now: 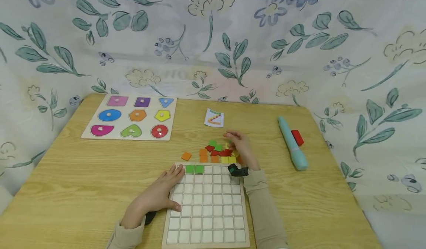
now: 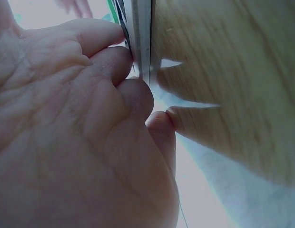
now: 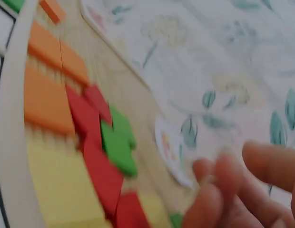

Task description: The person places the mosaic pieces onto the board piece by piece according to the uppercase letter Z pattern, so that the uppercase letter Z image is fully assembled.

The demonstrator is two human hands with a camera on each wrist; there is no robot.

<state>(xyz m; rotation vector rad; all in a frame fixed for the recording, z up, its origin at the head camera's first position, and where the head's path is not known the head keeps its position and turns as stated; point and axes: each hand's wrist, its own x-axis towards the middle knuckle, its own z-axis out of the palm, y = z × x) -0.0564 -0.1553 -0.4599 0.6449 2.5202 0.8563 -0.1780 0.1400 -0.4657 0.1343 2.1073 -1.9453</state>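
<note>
A floral cloth hangs behind a wooden table. The left hand lies flat with straight fingers on the left edge of the grid board, which carries two green tiles in its top row. The right hand rests over the loose tiles just beyond the board; whether it holds one, I cannot tell.

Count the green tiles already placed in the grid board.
2: both green tiles sit side by side in the top row of the grid board, by the left hand. More green ones lie loose above it.
</note>
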